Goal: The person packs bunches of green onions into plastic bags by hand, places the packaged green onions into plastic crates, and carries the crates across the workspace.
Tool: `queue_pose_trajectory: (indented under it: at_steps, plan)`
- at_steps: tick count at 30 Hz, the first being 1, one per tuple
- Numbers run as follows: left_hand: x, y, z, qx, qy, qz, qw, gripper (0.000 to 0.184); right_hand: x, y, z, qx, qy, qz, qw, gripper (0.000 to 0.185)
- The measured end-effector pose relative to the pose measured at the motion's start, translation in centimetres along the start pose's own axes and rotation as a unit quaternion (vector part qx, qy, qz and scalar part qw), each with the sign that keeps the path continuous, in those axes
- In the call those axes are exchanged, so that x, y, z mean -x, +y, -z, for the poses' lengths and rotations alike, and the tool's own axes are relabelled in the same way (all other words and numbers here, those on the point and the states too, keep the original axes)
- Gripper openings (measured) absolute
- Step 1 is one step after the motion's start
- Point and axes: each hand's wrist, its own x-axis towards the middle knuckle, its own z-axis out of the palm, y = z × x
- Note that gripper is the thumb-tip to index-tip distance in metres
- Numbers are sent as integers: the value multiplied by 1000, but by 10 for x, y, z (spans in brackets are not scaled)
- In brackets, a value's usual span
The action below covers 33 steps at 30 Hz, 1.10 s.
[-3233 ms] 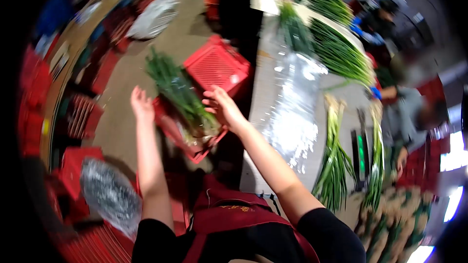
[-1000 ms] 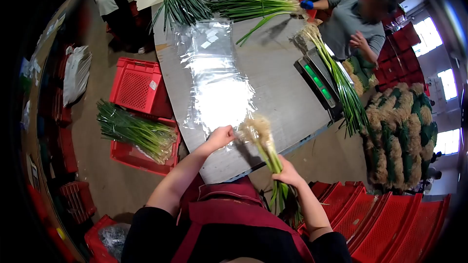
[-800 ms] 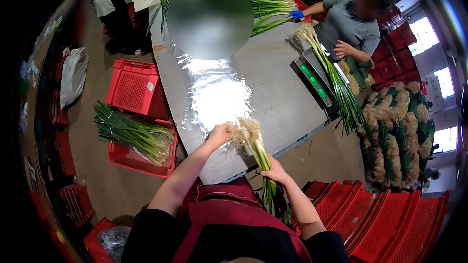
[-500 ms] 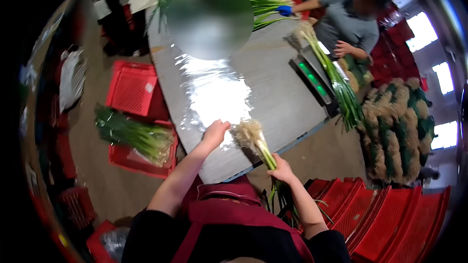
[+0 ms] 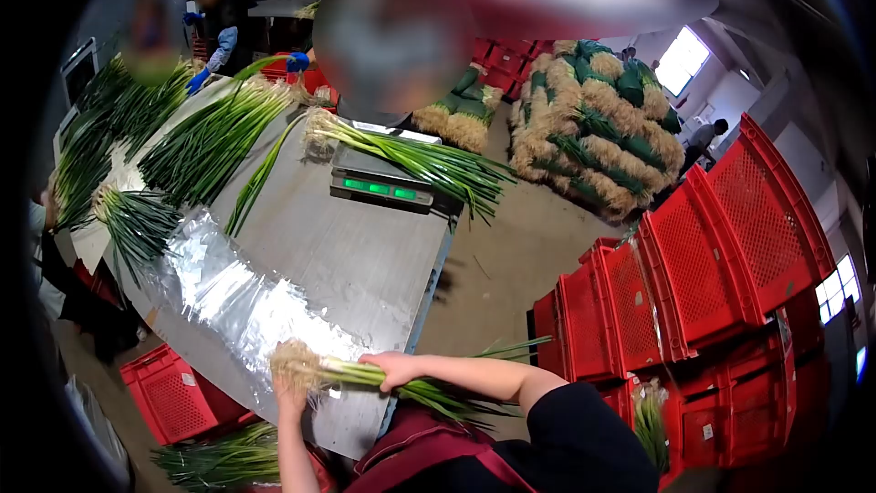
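Observation:
A bunch of green onions [image 5: 339,371] lies across the near end of the metal table, roots to the left and green leaves to the right. My right hand [image 5: 394,371] is closed around its stalks. At the root end, my left hand [image 5: 290,394] is up against the roots, which hide its fingers, so its grip does not show. Clear plastic film [image 5: 239,297] stretches along the table just beyond both hands.
Another green onion bunch rests on a scale [image 5: 381,190] with a green display. Green onions pile [image 5: 214,141] at the far left of the metal table [image 5: 338,260]. Stacked red crates [image 5: 680,265] stand right. Co-workers stand across the table; a red crate [image 5: 178,393] sits lower left.
My view has swung to the right. The green onion bunch has turned from steep to nearly level, still in my right hand. My left hand has come from the film to the roots.

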Motion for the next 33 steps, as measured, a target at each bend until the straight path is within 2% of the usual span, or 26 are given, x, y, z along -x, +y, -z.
queue_pose_trajectory:
  at_steps: [1,3,4,5,6,8,9,11,13,15,17,20,21,23,24,26,30,33]
  plan:
    - [0,28,7,-3,2,0,1000,30,-3,8,-1,20,18,-31,999,70]
    - [0,68,10,101,161,-78,979,37,0,-7,4,19,4,-13,1000,70]
    - [-2,66,11,113,136,-41,983,40,1,-14,6,27,5,-10,1000,70]
    - [5,65,11,113,134,-36,984,40,-3,-12,6,65,16,-56,996,69]
    - [12,66,12,131,136,44,981,41,-5,-1,4,82,33,-74,993,69]
    - [7,97,24,126,132,123,976,45,-7,4,11,119,44,-93,988,69]
    - [5,84,20,125,136,123,975,45,-9,4,7,121,42,-90,988,69]
    - [0,75,12,-74,143,-78,984,47,-3,-9,1,140,22,-34,989,67]
    - [3,69,12,-89,170,-44,980,43,-2,-19,1,130,14,-27,991,67]
    - [5,55,19,-80,203,54,974,37,0,-25,6,121,28,-10,992,68]
    - [12,46,25,-70,211,43,974,36,3,-24,10,111,23,-16,993,69]
    - [26,35,26,-143,226,57,962,32,3,-15,6,102,29,-24,994,69]
    - [32,26,26,-143,224,56,962,32,4,-13,4,104,30,-32,994,69]
    - [40,17,29,-202,72,147,966,34,7,-16,3,102,30,-41,993,69]
    - [44,14,25,-202,68,148,966,34,8,-18,0,81,9,0,997,69]
    - [47,32,19,-202,126,144,960,40,10,-23,-8,41,-10,69,997,69]
    - [59,49,31,-230,91,162,955,50,11,-23,-13,63,-9,43,997,71]
    - [72,44,34,-220,114,231,941,51,13,-25,-13,54,-9,46,997,70]
